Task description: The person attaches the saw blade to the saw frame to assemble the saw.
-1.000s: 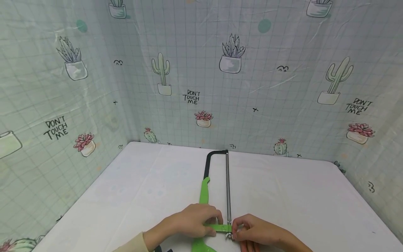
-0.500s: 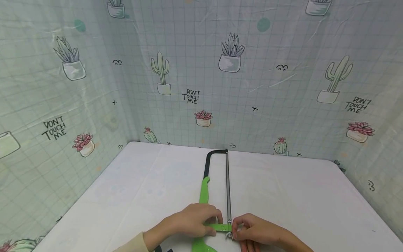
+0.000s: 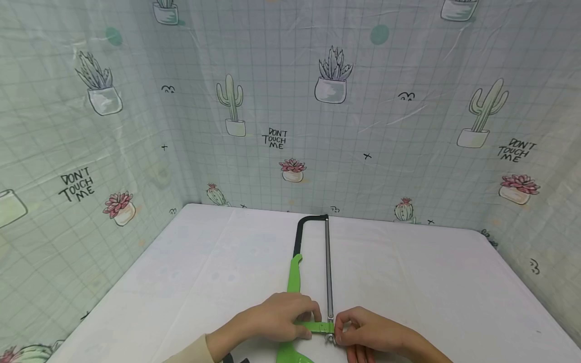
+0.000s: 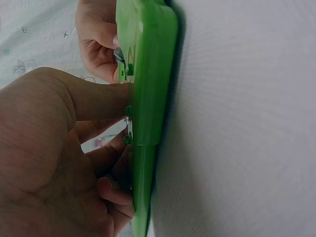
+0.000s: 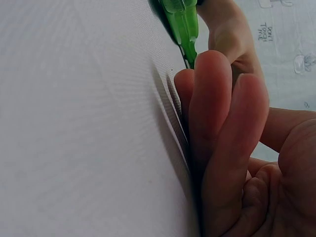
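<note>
A hacksaw (image 3: 294,276) lies on the white table, its black front bow (image 3: 299,237) pointing away and its grey blade (image 3: 329,267) along the right side. My left hand (image 3: 283,316) holds the green frame near the handle, thumb and fingers around the short crosspiece (image 3: 320,327). At the blade's near end, a small metal wing nut (image 3: 330,339) sits just outside the crosspiece, and my right hand (image 3: 374,330) pinches it between thumb and index finger. The left wrist view shows the green frame (image 4: 153,74) on edge beside the left fingers. In the right wrist view, curled fingers (image 5: 210,103) hide the nut.
Part of a dark object (image 3: 228,359) shows at the bottom edge beneath the left forearm. The table (image 3: 431,282) reaches back to a cactus-printed curtain (image 3: 272,101), which also hangs along the left and right sides.
Both hands and the hacksaw keep their places. The head view has shifted very slightly.
</note>
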Motion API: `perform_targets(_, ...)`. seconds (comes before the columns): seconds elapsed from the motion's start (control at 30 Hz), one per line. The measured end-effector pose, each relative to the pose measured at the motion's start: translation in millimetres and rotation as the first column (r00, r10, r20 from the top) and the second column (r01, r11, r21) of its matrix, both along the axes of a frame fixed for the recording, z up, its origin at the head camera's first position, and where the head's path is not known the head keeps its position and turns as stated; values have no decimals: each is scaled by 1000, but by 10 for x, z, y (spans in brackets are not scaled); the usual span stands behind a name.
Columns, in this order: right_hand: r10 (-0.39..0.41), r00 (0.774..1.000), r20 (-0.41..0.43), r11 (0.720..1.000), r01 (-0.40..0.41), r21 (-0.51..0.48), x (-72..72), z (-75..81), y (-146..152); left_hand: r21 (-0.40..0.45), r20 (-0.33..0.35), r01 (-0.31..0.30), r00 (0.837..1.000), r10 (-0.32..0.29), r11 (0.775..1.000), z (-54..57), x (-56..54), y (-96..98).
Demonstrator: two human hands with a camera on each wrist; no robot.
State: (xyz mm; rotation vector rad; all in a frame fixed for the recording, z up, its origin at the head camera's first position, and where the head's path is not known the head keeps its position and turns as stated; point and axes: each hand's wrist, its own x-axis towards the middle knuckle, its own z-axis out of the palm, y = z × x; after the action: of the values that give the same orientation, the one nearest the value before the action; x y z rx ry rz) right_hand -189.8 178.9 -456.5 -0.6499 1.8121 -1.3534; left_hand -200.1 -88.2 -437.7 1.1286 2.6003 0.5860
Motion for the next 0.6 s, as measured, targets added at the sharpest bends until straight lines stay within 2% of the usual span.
perform_targets(0.6, -5, 1000, 12, 1000, 5, 25, 19, 49, 3, 0, -24, 5, 1000, -5, 1000, -2, -4, 7)
